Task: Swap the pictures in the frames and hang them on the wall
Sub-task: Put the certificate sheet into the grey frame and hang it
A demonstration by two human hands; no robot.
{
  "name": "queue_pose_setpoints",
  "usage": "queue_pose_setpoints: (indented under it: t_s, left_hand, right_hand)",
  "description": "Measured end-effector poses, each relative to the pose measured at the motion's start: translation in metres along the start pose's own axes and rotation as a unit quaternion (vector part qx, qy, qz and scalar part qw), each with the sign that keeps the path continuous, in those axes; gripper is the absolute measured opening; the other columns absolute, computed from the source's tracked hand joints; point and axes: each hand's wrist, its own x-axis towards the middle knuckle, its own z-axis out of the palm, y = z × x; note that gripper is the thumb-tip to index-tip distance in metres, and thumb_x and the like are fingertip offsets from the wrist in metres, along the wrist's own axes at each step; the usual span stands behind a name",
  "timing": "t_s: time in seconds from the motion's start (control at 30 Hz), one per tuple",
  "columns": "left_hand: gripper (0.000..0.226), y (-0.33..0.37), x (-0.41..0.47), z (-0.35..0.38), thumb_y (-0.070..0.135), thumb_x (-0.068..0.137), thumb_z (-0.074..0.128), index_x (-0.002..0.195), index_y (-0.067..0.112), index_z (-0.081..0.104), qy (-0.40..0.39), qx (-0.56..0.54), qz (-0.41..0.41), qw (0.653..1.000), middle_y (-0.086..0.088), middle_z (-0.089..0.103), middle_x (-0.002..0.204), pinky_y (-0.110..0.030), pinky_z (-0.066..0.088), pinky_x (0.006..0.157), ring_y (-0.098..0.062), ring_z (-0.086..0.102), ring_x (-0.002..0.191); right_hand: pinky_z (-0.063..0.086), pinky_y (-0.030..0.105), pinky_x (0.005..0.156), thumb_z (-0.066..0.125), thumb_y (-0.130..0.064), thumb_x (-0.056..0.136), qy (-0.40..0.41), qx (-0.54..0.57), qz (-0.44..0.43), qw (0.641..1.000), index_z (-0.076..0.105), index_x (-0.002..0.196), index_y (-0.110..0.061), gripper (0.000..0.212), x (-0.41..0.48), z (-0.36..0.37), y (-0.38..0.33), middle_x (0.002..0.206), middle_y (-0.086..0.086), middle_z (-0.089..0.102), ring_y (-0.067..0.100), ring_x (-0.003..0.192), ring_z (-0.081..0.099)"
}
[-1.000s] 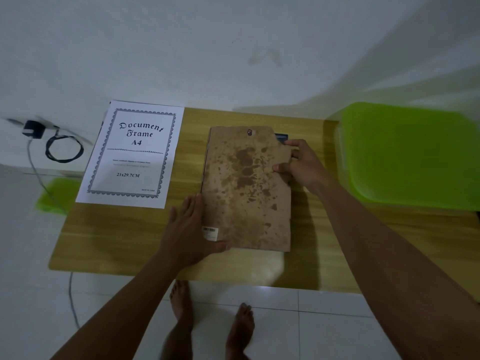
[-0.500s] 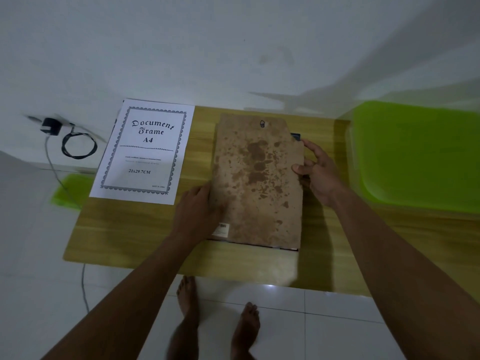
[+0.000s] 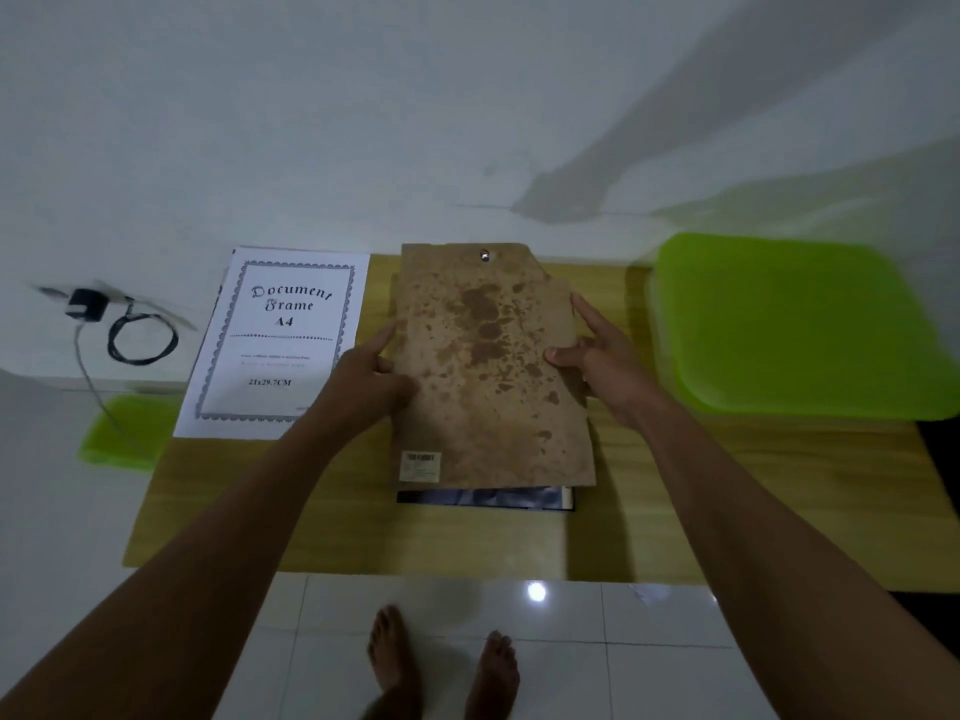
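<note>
We are gripping the stained brown backing board [image 3: 488,366] with left hand [image 3: 363,387] and right hand [image 3: 602,366] mid-counter [image 3: 218,511], its dark frame [image 3: 488,498] beneath and white printed sheet [image 3: 275,340] lying loose at the far-left corner; we judge refilling and hanging remain.

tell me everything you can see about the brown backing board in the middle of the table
The backing board is a flat brown sheet, apparently pressed fibreboard, blotched with darker stains. A small metal hanger sits near its far edge, a pale barcode sticker at its near left corner, and its far right corner is cut off. It lies over a dark frame showing at the near edge, on the wooden table. The left hand and right hand grip its sides.
</note>
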Motion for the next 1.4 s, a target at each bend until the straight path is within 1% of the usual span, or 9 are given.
queue_pose_setpoints:
  t_s: [0.07, 0.2, 0.47, 0.7, 0.83, 0.93, 1.1, 1.27, 1.4]
  left_hand:
    - [0.083, 0.02, -0.002, -0.002, -0.003, 0.082, 0.065, 0.151, 0.027, 0.029, -0.021, -0.005, 0.008, 1.0, -0.003, 0.055, 0.072, -0.019, 0.048, 0.049, -0.012, 0.06, 0.063]
    - [0.079, 0.057, -0.002, 0.004, 0.001, 0.084, 0.065, 0.148, 0.034, 0.033, -0.054, -0.008, 0.023, 0.998, 0.001, 0.063, 0.079, -0.019, 0.049, 0.051, -0.014, 0.066, 0.075]
    - [0.072, 0.127, 0.007, 0.084, 0.003, 0.086, 0.066, 0.147, 0.025, 0.036, -0.078, 0.011, 0.09, 0.993, -0.005, 0.068, 0.078, -0.016, 0.049, 0.046, 0.001, 0.065, 0.057]
    - [0.075, 0.151, 0.029, 0.199, 0.003, 0.085, 0.069, 0.148, 0.024, 0.035, -0.081, 0.005, 0.081, 0.993, 0.016, 0.06, 0.051, -0.021, 0.053, 0.051, 0.001, 0.06, 0.053]
    - [0.075, 0.157, 0.043, 0.25, 0.006, 0.085, 0.07, 0.148, 0.023, 0.034, -0.066, 0.016, 0.058, 0.996, -0.004, 0.07, 0.081, -0.02, 0.053, 0.051, -0.004, 0.06, 0.058]
    - [0.081, 0.156, 0.058, 0.275, 0.017, 0.08, 0.075, 0.149, 0.025, 0.034, -0.034, 0.073, 0.057, 0.995, -0.002, 0.068, 0.081, -0.038, 0.059, 0.073, -0.017, 0.065, 0.074]
    - [0.083, 0.155, 0.073, 0.297, 0.025, 0.077, 0.078, 0.148, 0.02, 0.036, -0.011, 0.159, 0.056, 0.986, -0.002, 0.065, 0.09, -0.039, 0.057, 0.08, -0.027, 0.066, 0.088]
    - [0.081, 0.153, 0.076, 0.306, 0.027, 0.079, 0.077, 0.148, 0.016, 0.037, 0.0, 0.211, 0.064, 0.975, -0.006, 0.06, 0.098, -0.037, 0.054, 0.082, -0.03, 0.064, 0.094]
    - [0.065, 0.15, 0.07, 0.31, 0.031, 0.081, 0.066, 0.14, 0.016, 0.045, 0.057, 0.344, 0.166, 0.922, -0.014, 0.052, 0.124, -0.038, 0.047, 0.084, -0.034, 0.052, 0.113]
  right_hand:
    - [0.054, 0.039, 0.092, 0.068, 0.001, 0.088, 0.009, 0.004, -0.002, 1.0, 0.026, 0.154, -0.034, 0.086, -0.01, -0.002, -0.01, 0.119, 0.004, 0.07, 0.017, 0.105, 0.068]
    - [0.053, 0.031, 0.073, 0.069, -0.003, 0.09, 0.076, -0.007, -0.018, 0.997, 0.036, 0.137, -0.013, 0.058, -0.038, -0.022, -0.035, 0.104, 0.006, 0.067, 0.016, 0.091, 0.067]
    - [0.053, 0.04, 0.077, 0.074, -0.007, 0.086, 0.126, -0.062, -0.032, 0.99, 0.043, 0.142, -0.029, 0.068, -0.074, -0.122, -0.057, 0.101, 0.012, 0.065, 0.029, 0.094, 0.067]
    - [0.045, 0.03, 0.055, 0.074, -0.008, 0.086, 0.202, -0.132, 0.003, 0.971, 0.045, 0.138, -0.01, 0.06, -0.062, -0.223, -0.041, 0.089, 0.007, 0.058, 0.02, 0.073, 0.061]
    - [0.055, 0.043, 0.076, 0.077, -0.013, 0.085, 0.207, -0.17, 0.019, 0.963, 0.044, 0.14, -0.012, 0.065, -0.043, -0.267, -0.029, 0.099, 0.011, 0.068, 0.031, 0.092, 0.068]
    - [0.054, 0.046, 0.09, 0.076, -0.018, 0.085, 0.208, -0.226, 0.018, 0.951, 0.043, 0.143, -0.013, 0.067, -0.032, -0.286, -0.024, 0.111, 0.01, 0.071, 0.029, 0.104, 0.066]
    - [0.051, 0.035, 0.086, 0.073, -0.016, 0.088, 0.209, -0.32, -0.011, 0.924, 0.051, 0.138, -0.005, 0.055, -0.025, -0.299, -0.022, 0.122, 0.013, 0.068, 0.03, 0.109, 0.064]
    - [0.053, 0.044, 0.089, 0.075, -0.022, 0.086, 0.222, -0.386, -0.02, 0.895, 0.059, 0.127, -0.003, 0.048, -0.02, -0.303, -0.017, 0.118, 0.017, 0.066, 0.034, 0.107, 0.062]
    - [0.048, 0.041, 0.092, 0.071, -0.028, 0.088, 0.203, -0.464, -0.036, 0.862, 0.06, 0.118, -0.009, 0.037, -0.026, -0.303, -0.011, 0.125, 0.015, 0.054, 0.039, 0.117, 0.05]
